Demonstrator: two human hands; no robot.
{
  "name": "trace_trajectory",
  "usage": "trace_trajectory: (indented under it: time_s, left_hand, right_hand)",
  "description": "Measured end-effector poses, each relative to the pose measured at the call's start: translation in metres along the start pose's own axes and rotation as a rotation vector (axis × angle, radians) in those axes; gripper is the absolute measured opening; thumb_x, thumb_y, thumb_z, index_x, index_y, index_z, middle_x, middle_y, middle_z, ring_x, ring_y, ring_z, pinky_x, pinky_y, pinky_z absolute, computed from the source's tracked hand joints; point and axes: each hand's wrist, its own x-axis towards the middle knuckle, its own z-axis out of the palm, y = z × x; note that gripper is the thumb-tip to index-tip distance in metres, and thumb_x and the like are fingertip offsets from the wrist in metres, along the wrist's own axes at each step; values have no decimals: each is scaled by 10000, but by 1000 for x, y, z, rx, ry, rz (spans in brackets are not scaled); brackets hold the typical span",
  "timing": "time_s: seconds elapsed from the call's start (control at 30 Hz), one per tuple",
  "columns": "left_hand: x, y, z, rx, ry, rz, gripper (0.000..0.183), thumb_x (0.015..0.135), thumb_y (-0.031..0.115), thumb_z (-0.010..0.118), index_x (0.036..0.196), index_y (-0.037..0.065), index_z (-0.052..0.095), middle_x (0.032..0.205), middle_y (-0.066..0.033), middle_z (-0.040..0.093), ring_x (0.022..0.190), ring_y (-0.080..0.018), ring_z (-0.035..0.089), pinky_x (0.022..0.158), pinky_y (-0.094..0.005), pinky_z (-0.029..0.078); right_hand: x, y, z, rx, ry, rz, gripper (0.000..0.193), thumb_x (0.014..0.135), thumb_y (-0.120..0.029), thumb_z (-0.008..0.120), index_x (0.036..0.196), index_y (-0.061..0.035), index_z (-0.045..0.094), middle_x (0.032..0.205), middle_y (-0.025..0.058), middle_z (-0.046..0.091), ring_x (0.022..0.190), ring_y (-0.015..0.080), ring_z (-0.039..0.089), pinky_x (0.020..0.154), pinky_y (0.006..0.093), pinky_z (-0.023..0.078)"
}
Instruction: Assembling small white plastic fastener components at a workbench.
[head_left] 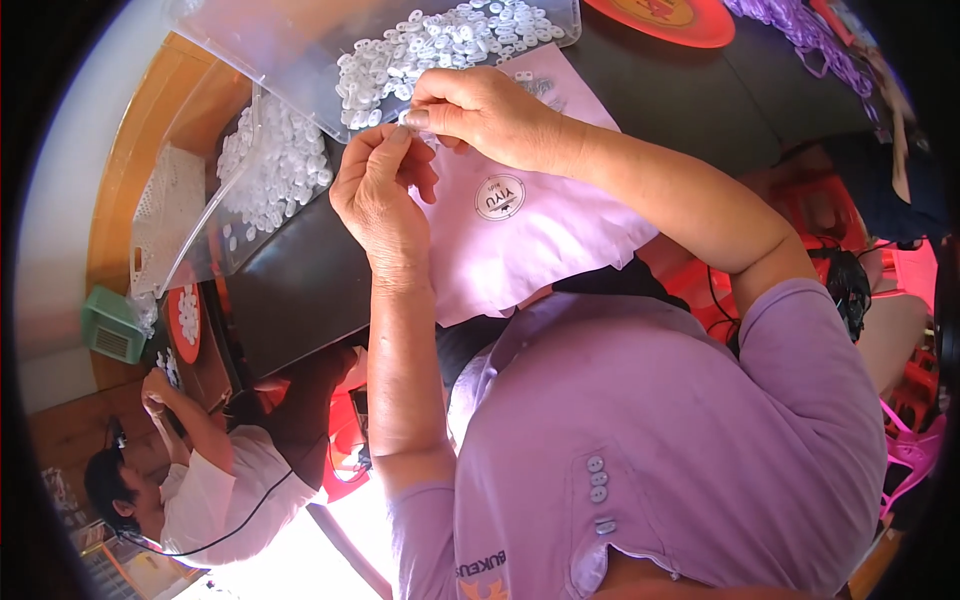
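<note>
My left hand (385,200) and my right hand (485,112) meet fingertip to fingertip just in front of a clear plastic bin (262,70). Both pinch a small white piece (404,118), mostly covered by the fingers. Its exact kind cannot be made out. Beneath the hands a pink cloth (530,235) with a round printed mark spreads over the table edge toward my lap. A few small pieces (538,88) lie on its far part, beside my right hand. Many small white oval pieces with dark marks (440,50) are heaped in the bin.
Left of the bin, a clear container (245,185) holds more white pieces. A red plate (670,18) and purple cords (805,35) lie at the far right of the dark table (690,100). Another person (230,470) works at lower left, near a green basket (112,325).
</note>
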Motion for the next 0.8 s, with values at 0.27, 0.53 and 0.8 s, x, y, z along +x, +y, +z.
trace_trajectory:
  time_s: [0.27,0.53,0.8]
  left_hand:
    - [-1,2,5,47,-5,-16,153,902,97,609,896,-56,606,723,-107,627,529,-131,539,420,-243,389]
    - [-1,-3,2,109,-21,50,165,923,119,605,904,-45,601,741,-96,627,555,-127,545,451,-244,406]
    - [-1,-3,1,105,-25,17,133,937,86,578,895,-38,598,729,-88,630,554,-113,554,451,-230,414]
  right_hand:
    - [2,-1,-3,107,-2,64,185,966,-191,560,909,-18,594,681,9,562,603,87,535,558,253,438]
    - [2,-6,-5,46,-15,56,198,957,-204,571,883,-24,606,669,5,560,610,80,527,565,248,436]
    - [2,1,-4,-65,-33,23,210,960,-212,561,882,-22,602,661,4,551,602,81,523,558,254,430]
